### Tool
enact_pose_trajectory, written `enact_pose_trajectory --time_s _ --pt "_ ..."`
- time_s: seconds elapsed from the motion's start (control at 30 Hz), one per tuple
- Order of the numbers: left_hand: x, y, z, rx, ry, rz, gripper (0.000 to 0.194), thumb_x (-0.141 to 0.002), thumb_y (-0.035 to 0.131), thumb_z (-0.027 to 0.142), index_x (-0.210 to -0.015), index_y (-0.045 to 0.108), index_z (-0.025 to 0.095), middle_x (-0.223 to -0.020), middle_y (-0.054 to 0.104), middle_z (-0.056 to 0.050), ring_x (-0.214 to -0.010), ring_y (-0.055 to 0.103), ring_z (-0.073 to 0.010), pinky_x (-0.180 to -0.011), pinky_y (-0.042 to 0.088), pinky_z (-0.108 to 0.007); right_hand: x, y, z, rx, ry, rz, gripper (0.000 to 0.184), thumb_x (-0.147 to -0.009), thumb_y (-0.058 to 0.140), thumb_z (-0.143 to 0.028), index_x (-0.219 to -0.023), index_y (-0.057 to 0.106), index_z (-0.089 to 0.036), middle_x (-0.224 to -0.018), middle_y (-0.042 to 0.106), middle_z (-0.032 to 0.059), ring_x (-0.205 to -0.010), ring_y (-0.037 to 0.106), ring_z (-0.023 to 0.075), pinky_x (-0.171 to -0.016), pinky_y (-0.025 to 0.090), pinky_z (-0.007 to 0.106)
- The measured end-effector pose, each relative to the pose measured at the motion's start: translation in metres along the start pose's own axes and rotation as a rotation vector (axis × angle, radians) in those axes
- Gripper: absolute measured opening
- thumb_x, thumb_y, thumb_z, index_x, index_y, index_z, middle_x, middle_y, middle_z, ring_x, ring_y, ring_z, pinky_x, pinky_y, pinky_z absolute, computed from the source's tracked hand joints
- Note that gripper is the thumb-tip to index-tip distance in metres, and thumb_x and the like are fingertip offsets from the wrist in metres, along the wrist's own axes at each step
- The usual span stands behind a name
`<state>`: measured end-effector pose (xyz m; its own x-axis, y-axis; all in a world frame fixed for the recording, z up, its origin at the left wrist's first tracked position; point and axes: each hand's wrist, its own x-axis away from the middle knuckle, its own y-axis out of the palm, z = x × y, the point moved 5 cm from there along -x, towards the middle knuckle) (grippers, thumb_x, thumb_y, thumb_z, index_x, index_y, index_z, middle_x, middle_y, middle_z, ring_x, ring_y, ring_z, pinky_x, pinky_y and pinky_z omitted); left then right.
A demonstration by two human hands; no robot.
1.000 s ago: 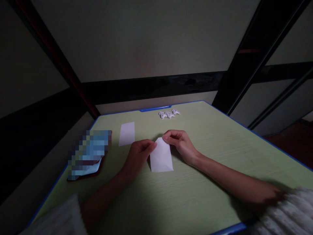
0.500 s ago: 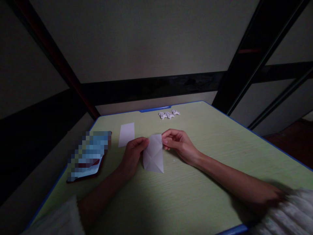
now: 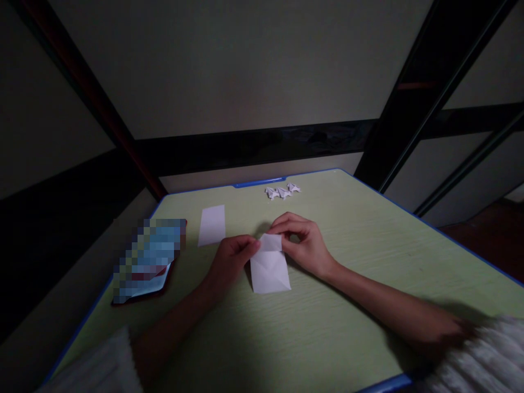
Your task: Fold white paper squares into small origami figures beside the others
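Tabletop, pale green wood-grain with blue rim (image 3: 368, 229): near edge cut off below you.
Flat bluish, dark-red-edged object (image 3: 161, 256): left side; surface pixelated, unreadable.
Your right hand (image 3: 305, 248): loosely curled, touching the creased white rectangular paper sheet (image 3: 270, 273) at its top right; fingertips hidden, pinch cannot be told.
Your left hand (image 3: 235, 254): thumb and fingers pinching that sheet's top left, above the table's middle.
Plain white paper rectangle (image 3: 212, 224): flat, beyond your left hand.
Three small folded white paper figures (image 3: 283, 192): far edge; details indistinct.
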<state>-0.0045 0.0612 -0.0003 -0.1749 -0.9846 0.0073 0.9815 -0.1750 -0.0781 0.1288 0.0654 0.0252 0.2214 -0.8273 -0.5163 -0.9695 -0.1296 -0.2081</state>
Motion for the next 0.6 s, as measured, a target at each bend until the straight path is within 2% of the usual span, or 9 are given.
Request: enact_pose_trajectory --time_s 0.1,0.23,0.37,0.43,0.53,0.6 --pt "0.001 0.005 0.0 -0.051 -0.01 -0.054 0.024 -0.061 0.058 0.033 -0.047 0.053 0.014 -0.04 0.046 0.005 -0.04 0.04 -0.0069 -0.042 0.028 -0.019 0.002 -0.002 -0.008 0.084 -0.103 0.038 0.015 -0.064 0.053 -0.005 -0.065 0.063 -0.017 -0.075 0.053 0.0031 -0.065 0.05 0.0112 -0.054 0.039 0.024" --pt "0.001 0.007 0.0 -0.065 -0.01 -0.071 0.023 -0.059 0.059 0.034 -0.049 0.053 0.014 -0.041 0.046 0.005 -0.04 0.04 -0.0073 -0.042 0.028 -0.019 0.005 -0.001 -0.018 0.178 -0.229 0.068 0.013 -0.061 0.053 -0.004 -0.058 0.056 -0.016 -0.076 0.051 0.0031 -0.07 0.05 0.0126 -0.061 0.041 0.026" --pt "-0.001 0.005 0.0 -0.051 -0.003 -0.067 0.025 -0.059 0.059 0.035 -0.048 0.051 0.014 -0.042 0.042 0.006 -0.042 0.035 -0.0064 -0.042 0.025 -0.019 0.006 0.001 -0.023 0.137 -0.288 0.059 0.016 -0.059 0.051 -0.001 -0.054 0.05 -0.016 -0.075 0.05 0.0024 -0.071 0.049 0.0124 -0.062 0.04 0.026" --pt "-0.003 0.002 -0.001 -0.01 0.002 -0.052 0.027 -0.059 0.06 0.036 -0.048 0.049 0.014 -0.043 0.04 0.006 -0.044 0.033 -0.006 -0.043 0.024 -0.019 0.003 0.003 -0.019 0.029 -0.206 0.017 0.013 -0.06 0.054 -0.003 -0.057 0.053 -0.015 -0.078 0.05 0.0028 -0.067 0.048 0.0107 -0.058 0.039 0.025" --pt "-0.004 -0.002 -0.003 0.09 -0.019 -0.035 0.028 -0.059 0.061 0.038 -0.05 0.048 0.014 -0.046 0.04 0.006 -0.046 0.032 -0.0057 -0.044 0.023 -0.019 -0.002 0.005 -0.007 -0.272 -0.003 -0.063 0.003 -0.062 0.059 -0.011 -0.061 0.058 -0.014 -0.08 0.051 0.0032 -0.06 0.045 0.0081 -0.053 0.037 0.023" --pt "-0.003 -0.003 -0.005 0.156 -0.048 -0.04 0.028 -0.058 0.062 0.038 -0.053 0.05 0.014 -0.049 0.042 0.006 -0.047 0.033 -0.0059 -0.045 0.024 -0.019 -0.004 0.007 0.002 -0.503 0.153 -0.095 0.009 -0.066 0.058 -0.019 -0.06 0.06 -0.013 -0.074 0.052 0.0022 -0.057 0.045 0.0072 -0.052 0.035 0.023"
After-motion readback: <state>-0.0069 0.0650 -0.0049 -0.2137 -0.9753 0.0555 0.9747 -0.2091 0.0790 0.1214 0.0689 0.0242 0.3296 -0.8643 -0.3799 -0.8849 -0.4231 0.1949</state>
